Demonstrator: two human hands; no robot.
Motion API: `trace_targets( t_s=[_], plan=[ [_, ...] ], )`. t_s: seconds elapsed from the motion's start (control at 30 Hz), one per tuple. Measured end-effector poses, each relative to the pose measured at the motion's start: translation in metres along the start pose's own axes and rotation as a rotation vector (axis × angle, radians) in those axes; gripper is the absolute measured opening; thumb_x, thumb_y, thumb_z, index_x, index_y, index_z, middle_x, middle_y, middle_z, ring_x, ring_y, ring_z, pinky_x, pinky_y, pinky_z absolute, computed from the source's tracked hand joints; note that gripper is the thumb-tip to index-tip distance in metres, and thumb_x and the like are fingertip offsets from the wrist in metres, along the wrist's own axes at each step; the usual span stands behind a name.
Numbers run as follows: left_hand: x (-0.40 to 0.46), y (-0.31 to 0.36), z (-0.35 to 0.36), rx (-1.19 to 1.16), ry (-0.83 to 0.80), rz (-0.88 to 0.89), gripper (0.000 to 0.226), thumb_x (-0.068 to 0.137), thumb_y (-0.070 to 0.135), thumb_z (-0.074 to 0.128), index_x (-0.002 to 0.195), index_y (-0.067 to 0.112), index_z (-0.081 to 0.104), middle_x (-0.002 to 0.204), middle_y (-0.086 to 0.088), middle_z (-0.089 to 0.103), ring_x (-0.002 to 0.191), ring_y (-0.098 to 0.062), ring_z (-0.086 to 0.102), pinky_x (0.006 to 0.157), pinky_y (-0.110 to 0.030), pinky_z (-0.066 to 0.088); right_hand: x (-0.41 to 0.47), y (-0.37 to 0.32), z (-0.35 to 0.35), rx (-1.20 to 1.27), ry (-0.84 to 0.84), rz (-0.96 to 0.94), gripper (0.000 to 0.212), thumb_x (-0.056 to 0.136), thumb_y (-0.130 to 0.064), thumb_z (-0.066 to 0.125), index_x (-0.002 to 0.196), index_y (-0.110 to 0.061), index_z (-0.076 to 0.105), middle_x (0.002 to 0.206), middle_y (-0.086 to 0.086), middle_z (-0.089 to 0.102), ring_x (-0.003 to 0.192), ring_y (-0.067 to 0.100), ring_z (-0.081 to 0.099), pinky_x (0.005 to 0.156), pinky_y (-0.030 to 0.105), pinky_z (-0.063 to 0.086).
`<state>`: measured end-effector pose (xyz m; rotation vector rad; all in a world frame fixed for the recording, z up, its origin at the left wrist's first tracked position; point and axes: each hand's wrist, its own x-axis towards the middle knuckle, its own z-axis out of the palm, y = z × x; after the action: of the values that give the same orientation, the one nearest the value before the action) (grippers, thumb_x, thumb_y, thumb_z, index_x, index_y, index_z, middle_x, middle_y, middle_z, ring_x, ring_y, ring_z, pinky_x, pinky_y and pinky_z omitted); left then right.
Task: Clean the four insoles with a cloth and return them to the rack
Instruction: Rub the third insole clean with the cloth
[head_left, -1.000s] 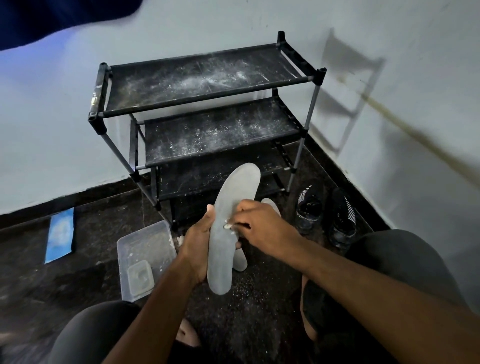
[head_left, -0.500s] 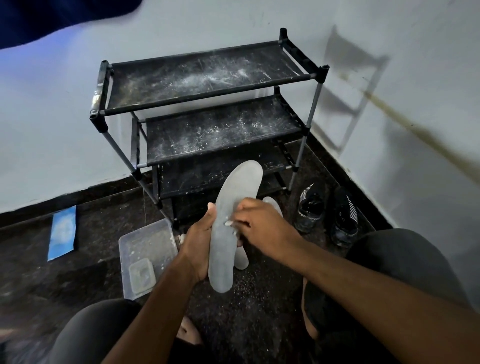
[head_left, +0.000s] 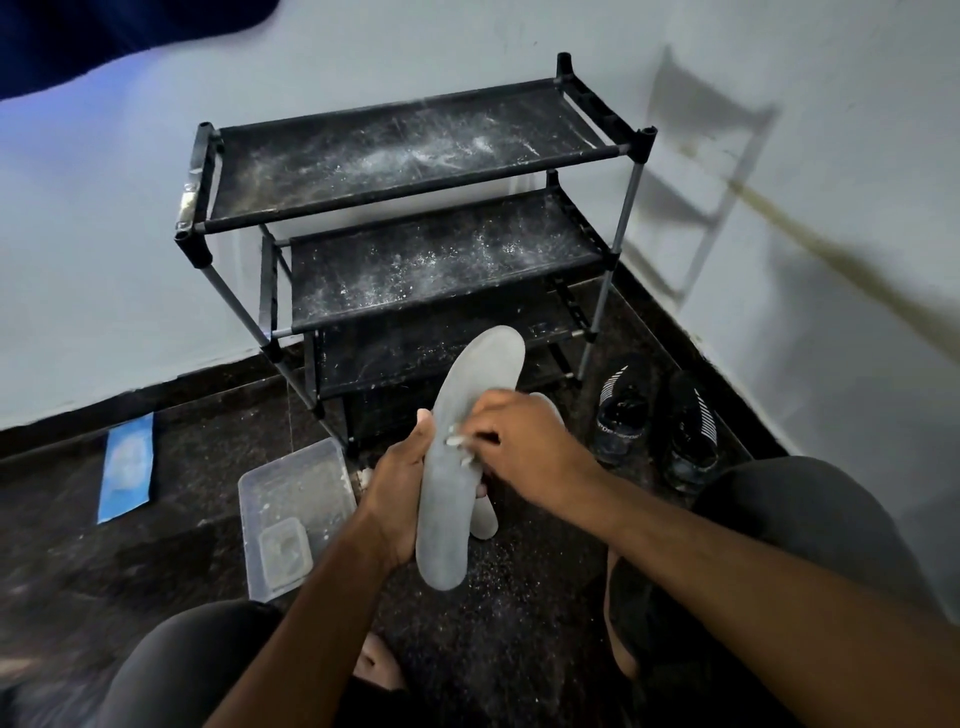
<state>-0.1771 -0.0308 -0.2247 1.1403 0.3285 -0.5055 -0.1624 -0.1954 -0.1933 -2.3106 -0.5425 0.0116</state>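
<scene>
- Left hand (head_left: 400, 483) gripped a grey insole (head_left: 457, 467) upright before the rack (head_left: 410, 208).
- Right hand (head_left: 524, 447) lay curled on its face; any cloth was hidden.
- A second insole (head_left: 485, 519) sat mostly hidden behind.

second insole (head_left: 485, 519): mostly hidden behind held insole (head_left: 457, 467) | right fingertips' contents: unclear
</scene>
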Motion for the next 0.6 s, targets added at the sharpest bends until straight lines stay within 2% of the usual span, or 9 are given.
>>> trace_targets(
  t_s=[0.1, 0.17, 0.23, 0.3, 0.4, 0.47, 0.53, 0.6],
  plan=[
    [0.0, 0.0, -0.002, 0.045, 0.008, -0.004, 0.066, 0.104, 0.056, 0.038, 0.122, 0.003, 0.072, 0.117, -0.034, 0.067, 0.098, -0.041, 0.061, 0.091, -0.052, 0.051, 0.013, 0.014, -0.026, 0.092, 0.388, 0.141, 0.013, 0.085, -0.012, 0.074, 0.097, -0.013, 0.078, 0.094, -0.002, 0.068, 0.082, 0.005, 0.063, 0.076, 0.011, 0.049],
    [0.001, -0.001, -0.002, 0.075, -0.01, -0.027, 0.065, 0.104, 0.056, 0.037, 0.121, 0.005, 0.073, 0.119, -0.035, 0.066, 0.1, -0.042, 0.061, 0.094, -0.053, 0.05, 0.017, 0.021, -0.037, 0.093, 0.528, 0.239, 0.015, 0.085, -0.014, 0.075, 0.1, -0.013, 0.077, 0.094, -0.002, 0.068, 0.084, 0.005, 0.063, 0.078, 0.01, 0.048],
    [0.003, -0.002, -0.001, 0.101, -0.047, -0.054, 0.068, 0.104, 0.058, 0.036, 0.125, 0.003, 0.071, 0.118, -0.035, 0.066, 0.094, -0.039, 0.064, 0.084, -0.047, 0.056, 0.018, 0.024, -0.034, 0.033, 0.517, 0.259, 0.018, 0.087, -0.014, 0.074, 0.105, -0.012, 0.076, 0.097, 0.0, 0.068, 0.086, 0.006, 0.062, 0.081, 0.013, 0.049],
    [0.003, -0.003, 0.001, 0.092, -0.091, -0.08, 0.072, 0.103, 0.06, 0.037, 0.129, 0.0, 0.066, 0.114, -0.033, 0.065, 0.085, -0.034, 0.064, 0.073, -0.042, 0.057, 0.014, 0.02, -0.022, -0.014, 0.432, 0.183, 0.019, 0.088, -0.012, 0.071, 0.107, -0.011, 0.075, 0.1, 0.0, 0.066, 0.088, 0.006, 0.06, 0.084, 0.013, 0.047],
    [0.0, -0.003, 0.005, 0.047, -0.078, -0.057, 0.064, 0.101, 0.056, 0.045, 0.117, 0.001, 0.073, 0.108, -0.027, 0.069, 0.085, -0.033, 0.066, 0.073, -0.042, 0.058, 0.003, 0.006, -0.002, -0.045, 0.184, 0.002, 0.017, 0.093, -0.012, 0.064, 0.106, -0.01, 0.074, 0.099, 0.0, 0.061, 0.085, 0.008, 0.058, 0.074, 0.005, 0.042],
    [-0.001, -0.003, 0.006, 0.0, -0.044, -0.042, 0.056, 0.098, 0.052, 0.051, 0.109, 0.003, 0.076, 0.106, -0.023, 0.07, 0.088, -0.032, 0.068, 0.076, -0.043, 0.058, -0.002, -0.001, 0.007, -0.007, 0.03, -0.038, 0.015, 0.093, -0.012, 0.062, 0.103, -0.007, 0.074, 0.096, 0.0, 0.057, 0.079, 0.004, 0.053, 0.069, 0.004, 0.04],
    [-0.001, -0.003, 0.003, -0.006, -0.028, -0.039, 0.059, 0.099, 0.053, 0.05, 0.111, 0.002, 0.075, 0.11, -0.026, 0.068, 0.092, -0.036, 0.064, 0.082, -0.046, 0.053, 0.001, -0.001, 0.004, 0.015, 0.062, -0.033, 0.015, 0.093, -0.01, 0.063, 0.1, -0.005, 0.075, 0.097, 0.001, 0.059, 0.08, 0.005, 0.055, 0.072, 0.009, 0.045],
    [-0.002, -0.002, 0.002, 0.023, -0.05, -0.065, 0.068, 0.102, 0.058, 0.042, 0.121, -0.001, 0.071, 0.114, -0.033, 0.065, 0.094, -0.039, 0.06, 0.084, -0.048, 0.051, 0.01, 0.006, -0.01, 0.004, 0.265, 0.013, 0.016, 0.091, -0.008, 0.066, 0.103, -0.006, 0.075, 0.1, 0.003, 0.064, 0.085, 0.009, 0.06, 0.08, 0.016, 0.049]
  ],
)
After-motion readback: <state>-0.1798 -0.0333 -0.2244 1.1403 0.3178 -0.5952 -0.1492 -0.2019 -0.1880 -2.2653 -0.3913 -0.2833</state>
